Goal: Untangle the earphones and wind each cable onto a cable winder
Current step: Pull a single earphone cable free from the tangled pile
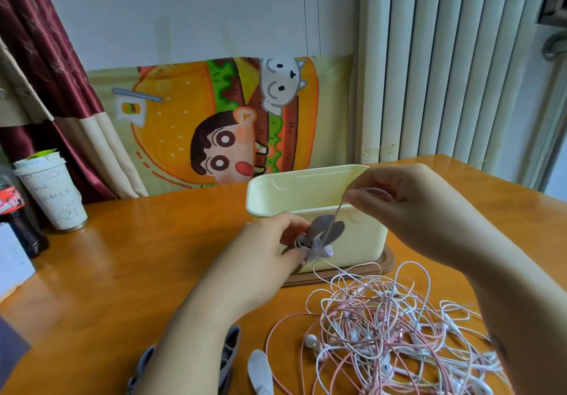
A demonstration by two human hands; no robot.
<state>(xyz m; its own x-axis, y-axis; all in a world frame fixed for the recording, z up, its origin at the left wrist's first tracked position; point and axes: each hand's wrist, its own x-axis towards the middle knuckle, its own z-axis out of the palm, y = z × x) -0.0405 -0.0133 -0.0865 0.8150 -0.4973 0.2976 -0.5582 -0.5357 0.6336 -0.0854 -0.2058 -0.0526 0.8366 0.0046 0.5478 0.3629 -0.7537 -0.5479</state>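
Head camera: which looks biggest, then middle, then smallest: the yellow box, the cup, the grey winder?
1. yellow box
2. cup, though it stands farther back
3. grey winder, clearly smallest

Soft daylight, glare on the table (pixel 122 256), wide-angle bending at edges.

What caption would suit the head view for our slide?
Left hand holds a grey winder while the right hand holds its cable taut near tangled earphones.

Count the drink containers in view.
2. A white cup stands at the table's far left edge; a cola bottle sits just left of it, cut by the frame. More could hide inside the yellow box.
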